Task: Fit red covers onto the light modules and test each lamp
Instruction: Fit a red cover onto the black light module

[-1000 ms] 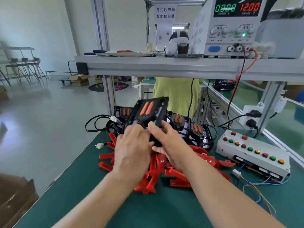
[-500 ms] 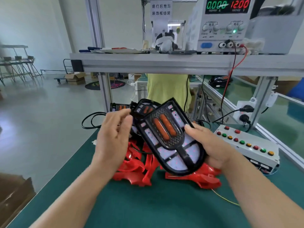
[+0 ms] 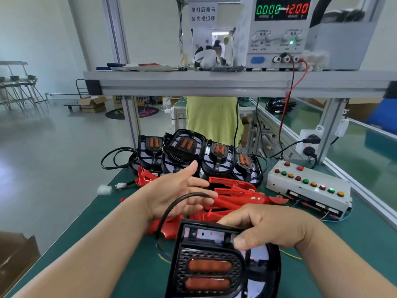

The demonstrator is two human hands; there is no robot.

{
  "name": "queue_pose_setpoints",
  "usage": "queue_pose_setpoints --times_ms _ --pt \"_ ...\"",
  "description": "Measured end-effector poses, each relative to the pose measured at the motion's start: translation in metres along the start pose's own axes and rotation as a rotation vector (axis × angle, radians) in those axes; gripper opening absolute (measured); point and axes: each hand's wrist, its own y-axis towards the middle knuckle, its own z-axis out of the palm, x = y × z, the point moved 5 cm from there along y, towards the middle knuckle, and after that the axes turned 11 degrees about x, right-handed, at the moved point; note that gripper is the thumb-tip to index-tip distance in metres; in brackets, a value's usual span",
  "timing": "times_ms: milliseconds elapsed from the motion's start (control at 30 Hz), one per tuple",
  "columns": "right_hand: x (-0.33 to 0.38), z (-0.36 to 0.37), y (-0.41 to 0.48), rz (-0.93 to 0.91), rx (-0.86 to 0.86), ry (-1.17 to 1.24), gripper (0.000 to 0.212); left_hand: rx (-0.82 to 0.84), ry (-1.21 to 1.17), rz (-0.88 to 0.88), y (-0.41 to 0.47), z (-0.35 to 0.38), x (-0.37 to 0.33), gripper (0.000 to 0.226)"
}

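Observation:
My right hand [image 3: 266,230] grips the top edge of a black light module [image 3: 214,267] with two orange lenses, held low and close to me over the green bench. A black cable [image 3: 171,208] arcs up from it. My left hand [image 3: 171,190] hovers with straight fingers above the pile of red covers [image 3: 238,196], holding nothing. Several more black light modules [image 3: 189,151] stand in a row behind the covers.
A white test box [image 3: 309,188] with coloured buttons sits at the right. A power supply [image 3: 277,33] reading 0.000 and 12.00 stands on the overhead shelf [image 3: 214,82]. Loose white connectors [image 3: 121,185] lie at the bench's left edge. A person in yellow stands beyond.
The light module came down and toward me in my right hand. My left hand let go of it and now hovers flat over the red covers.

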Motion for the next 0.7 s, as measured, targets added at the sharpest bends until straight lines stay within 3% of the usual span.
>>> queue_pose_setpoints --times_ms 133,267,333,500,600,700 --pt "0.002 -0.009 -0.008 0.054 -0.075 -0.023 0.032 0.119 0.362 0.032 -0.010 0.020 -0.018 0.037" --pt "0.001 -0.028 -0.030 0.039 -0.291 -0.098 0.038 0.100 0.502 0.150 -0.021 0.029 -0.026 0.028" --pt "-0.002 -0.032 -0.037 0.021 -0.344 -0.070 0.042 0.085 0.454 0.267 -0.027 0.031 -0.030 0.027" --pt "-0.008 -0.029 -0.036 0.005 -0.313 -0.010 0.038 0.273 0.061 0.671 -0.037 0.038 -0.036 0.025" --pt "-0.017 -0.024 -0.038 0.030 -0.253 0.068 0.043 0.131 -0.054 0.823 -0.040 0.015 -0.031 0.025" --pt "-0.024 -0.028 -0.044 0.064 -0.297 0.102 0.039 -0.248 0.269 0.751 -0.044 -0.012 -0.013 0.038"
